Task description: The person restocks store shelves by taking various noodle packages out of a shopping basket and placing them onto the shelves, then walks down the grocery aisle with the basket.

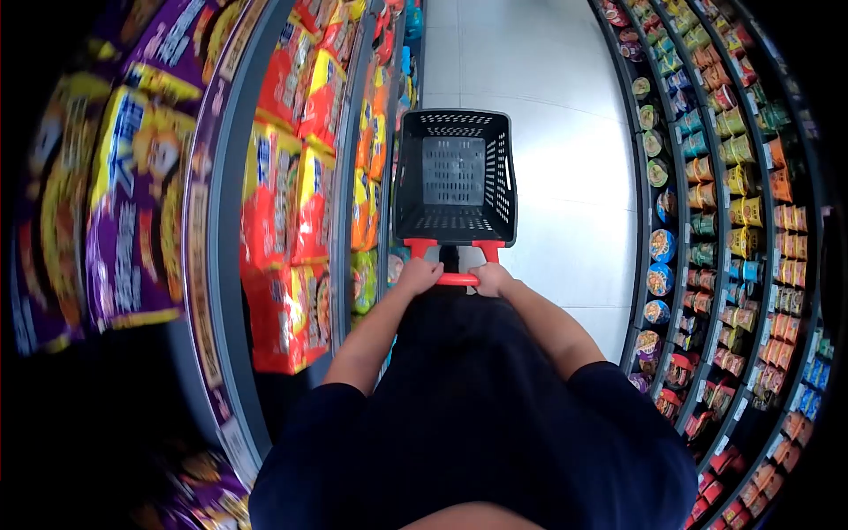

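A black plastic shopping basket cart [500, 146] stands in front of me, its slotted floor bare. Its red handle [458, 280] runs crosswise close to my body. My left hand [419, 276] is wrapped around the handle's left end. Around the right end, my right hand [491, 279] is closed too. The undersides of the fingers are hidden on both hands.
Shelves with purple noodle packs [132, 212] and red noodle packs [296, 212] line the left side, close to the cart. On the right, curved-looking shelves hold cup noodles [660, 279] and small packets [745, 212]. Pale floor tiles [565, 159] run between them.
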`<state>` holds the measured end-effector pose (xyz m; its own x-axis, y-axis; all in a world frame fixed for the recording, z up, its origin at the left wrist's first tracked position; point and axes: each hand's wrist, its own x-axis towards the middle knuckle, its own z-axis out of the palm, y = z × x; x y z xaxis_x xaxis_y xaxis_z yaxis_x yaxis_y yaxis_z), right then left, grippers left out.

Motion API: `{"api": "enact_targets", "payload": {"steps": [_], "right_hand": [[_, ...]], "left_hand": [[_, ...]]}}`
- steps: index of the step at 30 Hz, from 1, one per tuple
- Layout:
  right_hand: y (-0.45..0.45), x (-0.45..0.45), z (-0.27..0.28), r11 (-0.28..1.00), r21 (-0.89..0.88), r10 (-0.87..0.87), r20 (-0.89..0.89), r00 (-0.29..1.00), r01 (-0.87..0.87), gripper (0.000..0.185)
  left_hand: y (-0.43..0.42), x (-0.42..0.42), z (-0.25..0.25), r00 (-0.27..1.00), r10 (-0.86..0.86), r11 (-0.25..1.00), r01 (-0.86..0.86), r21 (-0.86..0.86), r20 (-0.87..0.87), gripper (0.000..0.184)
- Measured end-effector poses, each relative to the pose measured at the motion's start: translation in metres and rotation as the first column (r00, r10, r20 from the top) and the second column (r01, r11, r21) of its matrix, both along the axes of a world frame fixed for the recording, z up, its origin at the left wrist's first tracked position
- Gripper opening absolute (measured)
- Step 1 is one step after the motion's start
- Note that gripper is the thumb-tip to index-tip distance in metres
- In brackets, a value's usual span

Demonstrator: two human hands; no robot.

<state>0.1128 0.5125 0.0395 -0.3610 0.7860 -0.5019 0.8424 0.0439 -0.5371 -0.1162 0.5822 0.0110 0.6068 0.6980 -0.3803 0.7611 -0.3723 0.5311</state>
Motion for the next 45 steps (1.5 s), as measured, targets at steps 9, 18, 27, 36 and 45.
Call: {"api": "enact_targets", "payload": {"steps": [9, 18, 27, 36, 45], "right_hand": [[0.124, 0.051, 0.003, 0.998, -0.014, 0.067, 0.051, 0.996, -0.066, 0.022], [0.208, 0.108, -0.027, 0.984, -0.082, 0.167, 0.091, 0.982, -0.159, 0.029], [0.253, 0.155, -0.026, 0.950, -0.125, 0.273, -0.113, 0.955, -0.287, 0.024], [0.249, 0.169, -0.015, 0.980, -0.097, 0.156, -0.183, 0.971, -0.176, 0.024], [0.230, 0.140, -0.010, 0.961, -0.083, 0.243, -0.194, 0.950, -0.263, 0.019]], "left_hand": [[0.117, 0.053, 0.001, 0.985, -0.170, 0.981, 0.169, 0.099, 0.006, 0.040], [0.187, 0.100, -0.039, 0.993, -0.097, 0.969, 0.111, 0.222, -0.073, 0.035], [0.232, 0.144, 0.002, 0.978, -0.143, 0.976, 0.164, 0.144, -0.149, 0.036], [0.243, 0.158, 0.022, 0.973, -0.206, 0.978, 0.207, -0.004, -0.108, 0.038], [0.218, 0.126, 0.022, 0.985, -0.164, 0.980, 0.157, -0.124, -0.046, 0.044]]}}
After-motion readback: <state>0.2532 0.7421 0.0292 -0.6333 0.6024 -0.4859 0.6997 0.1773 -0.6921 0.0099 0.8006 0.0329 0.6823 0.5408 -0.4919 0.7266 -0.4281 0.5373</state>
